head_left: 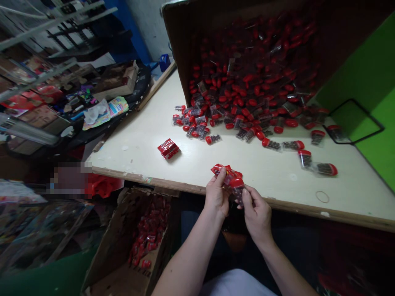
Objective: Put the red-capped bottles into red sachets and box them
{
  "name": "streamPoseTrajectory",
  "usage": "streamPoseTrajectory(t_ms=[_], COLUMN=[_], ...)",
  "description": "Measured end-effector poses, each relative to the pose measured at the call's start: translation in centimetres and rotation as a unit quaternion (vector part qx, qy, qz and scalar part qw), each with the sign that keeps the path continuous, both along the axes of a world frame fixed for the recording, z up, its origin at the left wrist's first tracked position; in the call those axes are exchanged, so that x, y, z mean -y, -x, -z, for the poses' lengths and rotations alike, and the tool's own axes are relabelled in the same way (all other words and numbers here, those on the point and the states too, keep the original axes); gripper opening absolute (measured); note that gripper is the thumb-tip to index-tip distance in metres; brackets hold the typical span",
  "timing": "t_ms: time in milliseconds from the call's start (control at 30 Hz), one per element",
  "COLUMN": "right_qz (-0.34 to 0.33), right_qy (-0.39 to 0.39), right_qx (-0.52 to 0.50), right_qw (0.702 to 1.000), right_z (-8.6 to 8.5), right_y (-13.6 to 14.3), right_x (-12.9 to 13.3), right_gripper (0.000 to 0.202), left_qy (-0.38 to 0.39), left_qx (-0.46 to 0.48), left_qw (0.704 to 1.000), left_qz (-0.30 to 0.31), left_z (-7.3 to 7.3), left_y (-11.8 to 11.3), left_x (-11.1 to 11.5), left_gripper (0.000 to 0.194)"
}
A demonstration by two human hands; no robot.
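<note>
Left hand [216, 196] closed, pinching a red packet [230, 169]; right hand [258, 210] closed on a red-capped pack [238, 191]. Both items meet above the near edge of the surface [138, 166], held angled, likely to align them. Carton [175, 45] sits toward the far edge, mouth facing the near edge, probably so the capped packs [240, 96] spill within reach. Red bundle [168, 148] lies nearer the left edge (contents: can't tell).

No readable text, label or number on the red wrapper packet [168, 149] or the red-capped containers [325, 168].
</note>
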State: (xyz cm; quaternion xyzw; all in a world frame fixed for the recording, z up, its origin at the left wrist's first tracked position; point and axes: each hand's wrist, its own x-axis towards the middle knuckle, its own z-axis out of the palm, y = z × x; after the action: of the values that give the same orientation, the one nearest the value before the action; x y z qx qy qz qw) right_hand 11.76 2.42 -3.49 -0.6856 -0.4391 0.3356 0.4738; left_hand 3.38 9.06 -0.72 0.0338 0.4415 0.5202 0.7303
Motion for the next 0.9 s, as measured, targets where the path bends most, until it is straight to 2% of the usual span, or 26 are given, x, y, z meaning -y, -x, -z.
streamPoseTrajectory(t_ms=[167,267,533,767,900], right_qz=[0.01,-0.008,-0.047,-0.107,-0.148], right_qy=[-0.003,0.002,0.012,0.017,0.032], right_qx=[-0.004,-0.013,-0.031,0.007,-0.048], right_qw=[1.0,1.0,0.998,0.994,0.987], right_z=[0.0,-0.1,-0.1,-0.6,-0.8], right_y=[-0.1,-0.2,-0.7,-1.4,-1.7], right_x=[-0.1,-0.1,-0.2,-0.6,-1.0], right_gripper=[0.035,0.035,0.035,0.033,0.036], left_qy=[0.001,-0.008,-0.074,-0.076,-0.059], left_qx=[-0.018,-0.019,-0.037,-0.119,-0.147], left_qw=[1.0,0.999,0.99,0.975,0.969], left_qz=[0.014,0.039,0.118,0.171,0.189], left_z=[0.2,0.3,0.9,0.7,0.4], left_y=[0.0,-0.1,0.2,1.5,1.9], left_x=[0.6,1.0,1.6,1.1,1.0], left_gripper=[0.036,0.038,0.031,0.036,0.038])
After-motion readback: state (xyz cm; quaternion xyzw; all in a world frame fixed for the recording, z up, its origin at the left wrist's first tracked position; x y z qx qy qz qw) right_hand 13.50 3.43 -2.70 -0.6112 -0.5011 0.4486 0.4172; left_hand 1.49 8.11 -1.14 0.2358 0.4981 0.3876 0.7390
